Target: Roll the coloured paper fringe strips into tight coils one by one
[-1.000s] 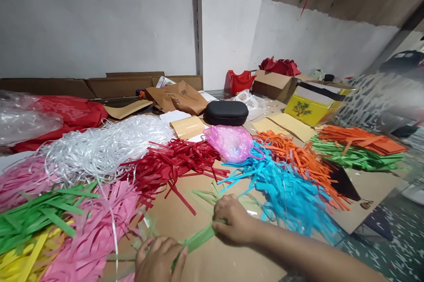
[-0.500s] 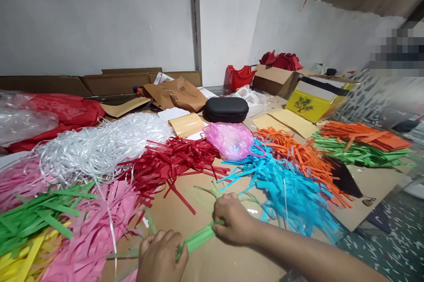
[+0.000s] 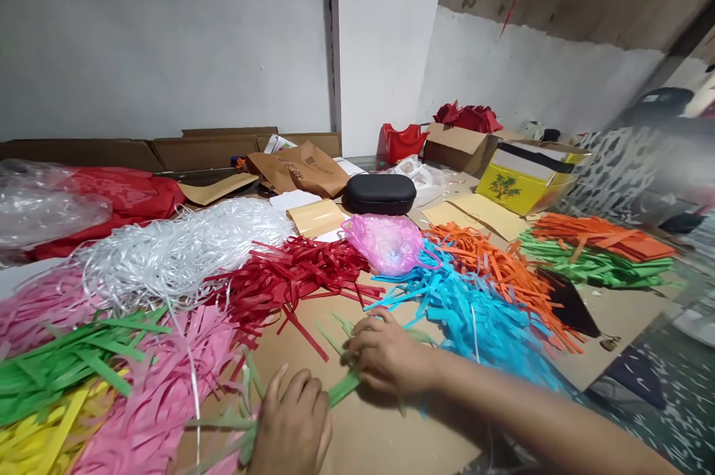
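Observation:
A bundle of green strips, like cut paper or cloth, lies low over the cardboard, its loose ends fanning out on both sides. My left hand is closed over the bundle's left part, the fingers bent and side by side. Around the other part, my right hand has its fingers curled down, and green ends stick out past its fingertips. Both palms are hidden. Blue strips lie just beyond my right hand. Pink strips are heaped to the left of my left hand.
Dark red strips, white string, orange strips and a pink plastic bag ring the cardboard. A black case, a brown paper bag and a yellow box stand behind.
My two hands have come closer together along the green bundle, so less of it shows between them. The right hand's fingers have spread slightly over the strips. The view has tilted up a little.

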### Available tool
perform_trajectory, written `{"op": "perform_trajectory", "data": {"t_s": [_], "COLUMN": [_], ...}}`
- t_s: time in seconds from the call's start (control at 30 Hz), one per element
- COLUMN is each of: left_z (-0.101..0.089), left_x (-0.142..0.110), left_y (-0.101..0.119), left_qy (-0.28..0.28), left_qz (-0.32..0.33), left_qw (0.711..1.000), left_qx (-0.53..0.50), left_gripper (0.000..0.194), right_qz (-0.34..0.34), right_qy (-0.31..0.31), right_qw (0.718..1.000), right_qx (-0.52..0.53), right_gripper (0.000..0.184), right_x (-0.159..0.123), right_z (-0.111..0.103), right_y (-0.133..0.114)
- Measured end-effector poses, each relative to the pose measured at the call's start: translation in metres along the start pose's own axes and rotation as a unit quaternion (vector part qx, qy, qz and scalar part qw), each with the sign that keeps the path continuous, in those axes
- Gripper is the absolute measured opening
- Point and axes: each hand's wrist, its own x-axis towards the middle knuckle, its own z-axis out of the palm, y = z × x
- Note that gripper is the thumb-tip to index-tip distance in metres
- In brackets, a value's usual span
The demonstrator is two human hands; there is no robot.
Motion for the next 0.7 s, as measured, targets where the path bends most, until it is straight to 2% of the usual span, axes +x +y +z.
{"op": "perform_trajectory", "data": {"t_s": [0.03, 0.13, 0.23, 0.27, 0.33, 0.4, 0.5, 0.6, 0.7], "left_z": [0.000, -0.001, -0.003, -0.003, -0.004, -0.003, -0.002, 0.000, 0.002], "left_x": [0.000, -0.002, -0.010, -0.012, -0.017, -0.019, -0.018, -0.017, -0.023], "left_y": [0.000, -0.001, -0.003, -0.005, -0.007, -0.007, -0.004, 0.000, -0.005], "left_qy": [0.004, 0.022, 0.007, -0.002, -0.012, -0.017, -0.031, -0.036, -0.021], "left_qz": [-0.006, -0.018, -0.004, 0.003, 0.004, -0.004, -0.007, -0.004, 0.008], "left_qw": [1.000, 1.000, 0.999, 0.999, 0.999, 0.999, 0.999, 0.999, 1.000], "left_qx": [-0.001, 0.009, 0.034, 0.039, 0.040, 0.037, 0.042, 0.039, 0.008], "left_gripper": [0.014, 0.022, 0.029, 0.029, 0.030, 0.031, 0.029, 0.026, 0.030], "right_qz": [0.010, 0.030, -0.010, -0.010, 0.036, 0.081, 0.035, 0.011, 0.042], "right_qy": [0.004, 0.034, 0.040, 0.035, 0.036, 0.036, 0.009, -0.007, -0.005], "right_qw": [1.000, 0.997, 0.989, 0.987, 0.985, 0.983, 0.989, 0.985, 0.982], "right_qx": [-0.004, -0.064, -0.141, -0.154, -0.167, -0.163, -0.146, -0.171, -0.183], "right_gripper": [0.012, 0.029, 0.018, 0.015, 0.014, 0.023, 0.038, 0.024, 0.014], "right_x": [0.002, 0.001, -0.008, -0.013, -0.020, -0.023, -0.015, -0.006, -0.012], "right_z": [0.001, 0.015, 0.031, 0.031, 0.023, 0.012, 0.013, 0.037, 0.052], "right_y": [-0.004, -0.017, -0.019, -0.016, -0.012, -0.016, -0.039, -0.055, -0.046]}}
